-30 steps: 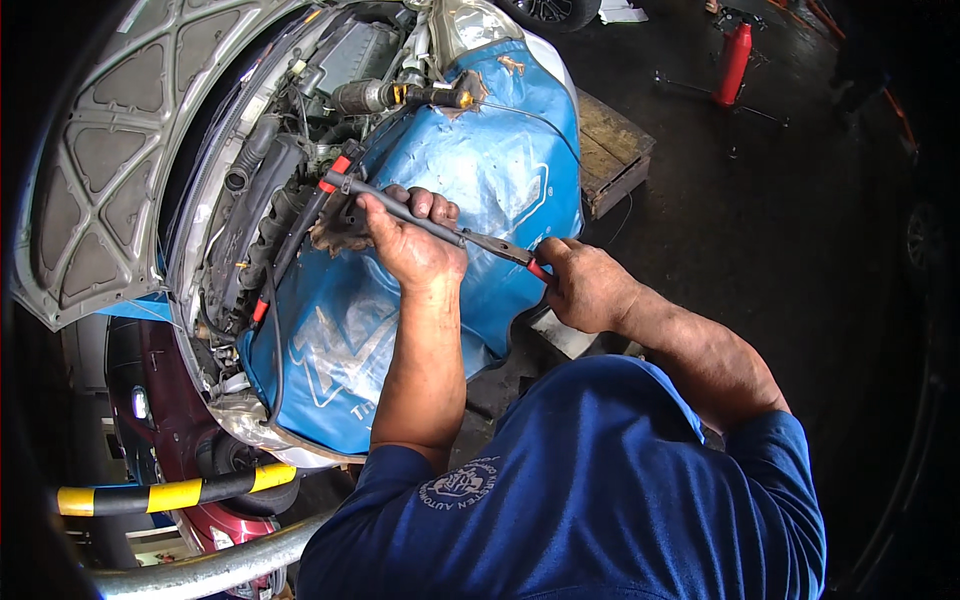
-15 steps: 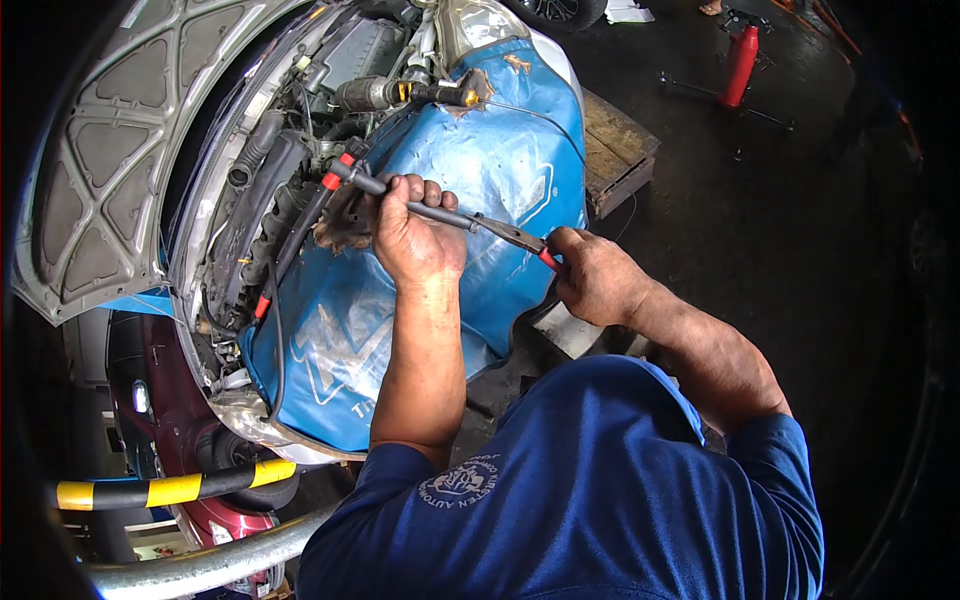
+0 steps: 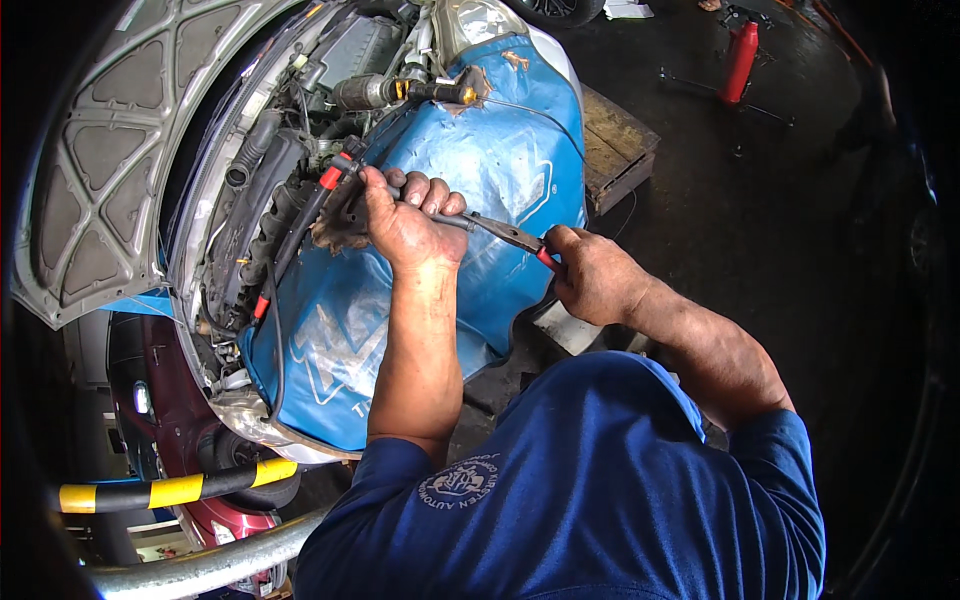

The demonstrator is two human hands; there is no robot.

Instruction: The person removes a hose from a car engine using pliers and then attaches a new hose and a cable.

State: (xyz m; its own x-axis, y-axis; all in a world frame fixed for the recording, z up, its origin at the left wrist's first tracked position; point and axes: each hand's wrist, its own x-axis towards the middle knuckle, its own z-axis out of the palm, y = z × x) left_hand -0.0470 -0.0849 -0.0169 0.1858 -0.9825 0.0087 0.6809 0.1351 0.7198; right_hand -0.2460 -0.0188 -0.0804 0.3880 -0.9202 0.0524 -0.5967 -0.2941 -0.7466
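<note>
My left hand (image 3: 415, 225) is closed around a grey hose (image 3: 463, 220), its thumb toward the hose's upper-left end, over the engine bay's edge. My right hand (image 3: 600, 278) grips pliers (image 3: 515, 238) with red handles, their jaws on or beside the hose's right end. Behind my left hand a long black part with red bands (image 3: 332, 176) lies along the engine bay (image 3: 245, 210). Beneath both hands a blue fender cover (image 3: 480, 170) drapes the car, with torn brown patches. A cylindrical tool with a black and yellow end (image 3: 365, 93) rests at the cover's top.
The raised hood (image 3: 105, 150) is at left. A wooden crate (image 3: 615, 150) stands right of the car, with a red jack (image 3: 740, 65) behind it. A striped rail (image 3: 175, 490) and metal pipe (image 3: 200, 565) cross the lower left, before a maroon car (image 3: 170, 390).
My left hand's fingers have shifted around the hose, the thumb now higher and covering more of it. Both hands and the pliers moved slightly right, mostly in the first half second.
</note>
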